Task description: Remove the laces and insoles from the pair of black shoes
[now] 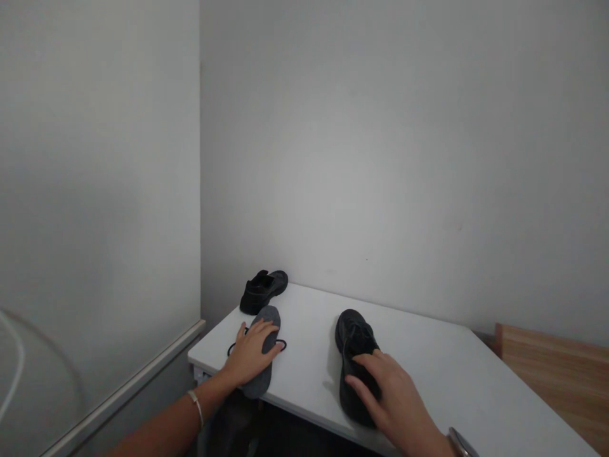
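Partly hidden insole (264, 355), shoe (354, 362) under hands

No text, label, brand, number or sign could be read anywhere: the two black shoes (356, 362), the grey insole (264, 355), the white tabletop (442, 374) and the bare walls all showed plain surfaces.

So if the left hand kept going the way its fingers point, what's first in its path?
The left hand lies on the grey insole, fingers pointing up and right. Bare table comes next, then probably the wall; depth is unclear.
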Action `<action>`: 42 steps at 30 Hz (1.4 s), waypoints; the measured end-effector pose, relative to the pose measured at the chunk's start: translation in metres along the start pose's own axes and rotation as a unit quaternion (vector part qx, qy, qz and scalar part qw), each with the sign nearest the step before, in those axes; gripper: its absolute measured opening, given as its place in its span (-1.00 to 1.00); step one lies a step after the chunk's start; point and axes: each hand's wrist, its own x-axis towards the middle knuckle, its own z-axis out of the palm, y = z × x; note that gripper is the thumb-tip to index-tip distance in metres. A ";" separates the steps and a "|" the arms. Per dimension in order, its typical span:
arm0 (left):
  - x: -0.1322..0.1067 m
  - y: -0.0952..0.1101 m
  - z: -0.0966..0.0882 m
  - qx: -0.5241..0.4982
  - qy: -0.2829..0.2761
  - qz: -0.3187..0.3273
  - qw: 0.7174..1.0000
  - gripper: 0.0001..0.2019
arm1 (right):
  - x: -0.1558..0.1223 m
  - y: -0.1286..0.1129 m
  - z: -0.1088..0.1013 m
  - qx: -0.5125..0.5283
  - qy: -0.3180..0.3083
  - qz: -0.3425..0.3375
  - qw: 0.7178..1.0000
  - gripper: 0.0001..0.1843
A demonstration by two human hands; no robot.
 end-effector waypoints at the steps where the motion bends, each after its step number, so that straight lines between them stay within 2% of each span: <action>1: 0.000 -0.003 -0.001 -0.015 0.011 -0.004 1.000 -0.60 | 0.000 0.006 -0.006 0.012 0.004 0.005 1.000 -0.81; 4: 0.007 -0.014 -0.005 -0.062 0.077 -0.005 0.995 -0.62 | 0.004 0.028 -0.025 -0.008 0.024 0.013 1.000 -0.90; 6: 0.015 -0.011 -0.010 -0.069 0.142 0.023 0.987 -0.64 | 0.010 0.040 -0.033 -0.046 0.031 0.033 0.998 -0.92; 8: 0.025 0.009 -0.016 -0.048 0.197 0.068 0.977 -0.73 | 0.019 0.046 -0.037 -0.071 0.010 0.058 0.996 -0.87; 9: 0.029 0.026 -0.019 -0.034 0.204 0.097 0.974 -0.79 | 0.025 0.045 -0.037 -0.076 -0.008 0.068 0.995 -0.84; 10: 0.032 0.046 -0.022 -0.026 0.195 0.129 0.972 -0.84 | 0.032 0.044 -0.036 -0.080 -0.027 0.074 0.994 -0.83; 12: 0.038 0.091 -0.024 -0.022 0.138 0.197 0.970 -0.87 | 0.045 0.037 -0.033 -0.094 -0.060 0.078 0.991 -0.84; 15: 0.048 0.147 -0.018 -0.016 0.067 0.271 0.960 -0.88 | 0.058 0.028 -0.026 -0.143 -0.092 0.076 0.983 -0.91; 17: 0.054 0.168 -0.011 -0.009 0.061 0.295 0.954 -0.86 | 0.060 0.026 -0.022 -0.187 -0.106 0.077 0.973 -0.91; 19: 0.058 0.179 -0.005 -0.005 0.065 0.306 0.950 -0.86 | 0.059 0.025 -0.018 -0.231 -0.114 0.077 0.963 -0.91; 24: 0.062 0.191 0.001 0.022 0.051 0.324 0.945 -0.86 | 0.057 0.023 -0.013 -0.289 -0.099 0.051 0.951 -0.84; 28: 0.063 0.189 0.006 0.009 0.020 0.316 0.948 -0.84 | 0.058 0.022 -0.017 -0.270 -0.124 0.064 0.953 -0.81; 31: 0.063 0.180 0.015 -0.059 0.012 0.270 0.961 -0.84 | 0.053 0.029 -0.019 -0.187 -0.116 0.111 0.969 -0.83; 35: 0.062 0.170 0.027 -0.155 0.022 0.216 0.964 -0.88 | 0.041 0.041 -0.014 -0.014 -0.054 0.175 0.983 -0.84; 38: 0.065 0.167 0.037 -0.238 0.033 0.211 0.948 -0.90 | 0.037 0.045 -0.009 0.058 -0.017 0.183 0.981 -0.86; 42: 0.075 0.162 0.055 -0.385 0.004 0.211 0.899 -0.83 | 0.040 0.049 -0.008 0.059 0.008 0.160 0.985 -0.84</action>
